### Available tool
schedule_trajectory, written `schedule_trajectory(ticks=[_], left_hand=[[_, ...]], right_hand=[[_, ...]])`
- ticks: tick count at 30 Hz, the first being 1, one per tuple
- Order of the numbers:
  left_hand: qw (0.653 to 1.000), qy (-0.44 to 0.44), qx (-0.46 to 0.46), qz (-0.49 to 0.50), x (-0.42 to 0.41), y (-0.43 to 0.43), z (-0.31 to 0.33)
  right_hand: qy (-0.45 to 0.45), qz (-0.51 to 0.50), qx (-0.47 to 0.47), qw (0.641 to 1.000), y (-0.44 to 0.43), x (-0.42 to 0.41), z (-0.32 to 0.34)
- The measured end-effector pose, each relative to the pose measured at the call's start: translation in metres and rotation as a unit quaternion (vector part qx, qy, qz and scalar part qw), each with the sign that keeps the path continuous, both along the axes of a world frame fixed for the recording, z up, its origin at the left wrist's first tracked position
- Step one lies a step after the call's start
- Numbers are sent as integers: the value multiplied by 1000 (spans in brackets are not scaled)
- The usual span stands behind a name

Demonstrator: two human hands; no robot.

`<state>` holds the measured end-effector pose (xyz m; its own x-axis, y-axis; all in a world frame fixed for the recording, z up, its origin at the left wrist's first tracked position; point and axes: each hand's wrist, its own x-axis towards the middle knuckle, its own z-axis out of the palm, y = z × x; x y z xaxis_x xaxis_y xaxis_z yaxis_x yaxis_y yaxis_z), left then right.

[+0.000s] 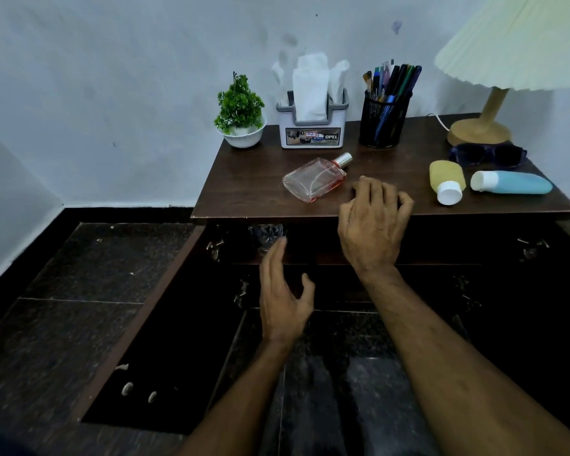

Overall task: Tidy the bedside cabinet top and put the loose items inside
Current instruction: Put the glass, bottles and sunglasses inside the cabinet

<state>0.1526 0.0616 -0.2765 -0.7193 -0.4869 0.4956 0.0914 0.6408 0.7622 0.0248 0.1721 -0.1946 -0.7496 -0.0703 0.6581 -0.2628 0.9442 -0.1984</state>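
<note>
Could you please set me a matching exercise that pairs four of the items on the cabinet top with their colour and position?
Things:
1. perfume bottle
2. sunglasses
3. potted plant
4. pen holder

Descriptions:
A. black mesh, standing upright
B. green, at the back left corner
C. clear with a pink tint, lying on its side
D. dark blue, towards the right end

Pairs: 1-C, 2-D, 3-B, 4-A

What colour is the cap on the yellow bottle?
White: the yellow bottle's cap shows clearly in the head view.
</note>
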Motion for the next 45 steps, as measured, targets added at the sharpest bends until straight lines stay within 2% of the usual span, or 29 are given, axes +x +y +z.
schedule_trajectory(ticks=[4, 7, 12, 16, 19, 21, 26, 29, 32, 35, 37, 42, 45], left_hand=[[990, 123, -58, -37, -10, 6, 64], [986, 139, -83, -37, -28, -11, 104], [996, -28, -65, -57, -77, -62, 128], [997, -66, -29, -28, -98, -81, 134], [994, -108, 20, -27, -110, -86, 138], [988, -146, 16, -38, -118, -93, 141], [977, -181, -62, -93, -125, -109, 142], [974, -172, -98, -106, -124, -109, 138], [976, -166, -97, -107, -125, -109, 137], [977, -164, -97, -101, -126, -111, 136], [977, -167, -92, -98, -126, -110, 136], [978, -164, -86, -97, -122, -107, 140], [978, -155, -89, -105, -121, -107, 139]], right_hand=[[-11, 2, -2, 1000, 1, 1, 3], [-23, 6, 3, 1000, 1, 2, 4], [-35, 9, 6, 999, 3, 4, 8], [-54, 12, 6, 998, 3, 4, 10], [-89, 15, -47, 995, -2, 1, 23], [-129, 28, -88, 987, -6, -3, 39], [-254, 56, -173, 950, -27, -10, 83], [-330, 53, -158, 929, -41, -17, 95], [-368, 41, -144, 918, -48, -28, 96], [-414, 43, -254, 873, -47, -33, 97], [-424, 60, -330, 841, -45, -34, 96], [-431, 127, -400, 799, -42, -38, 86], [-394, 168, -421, 799, -38, -45, 63]])
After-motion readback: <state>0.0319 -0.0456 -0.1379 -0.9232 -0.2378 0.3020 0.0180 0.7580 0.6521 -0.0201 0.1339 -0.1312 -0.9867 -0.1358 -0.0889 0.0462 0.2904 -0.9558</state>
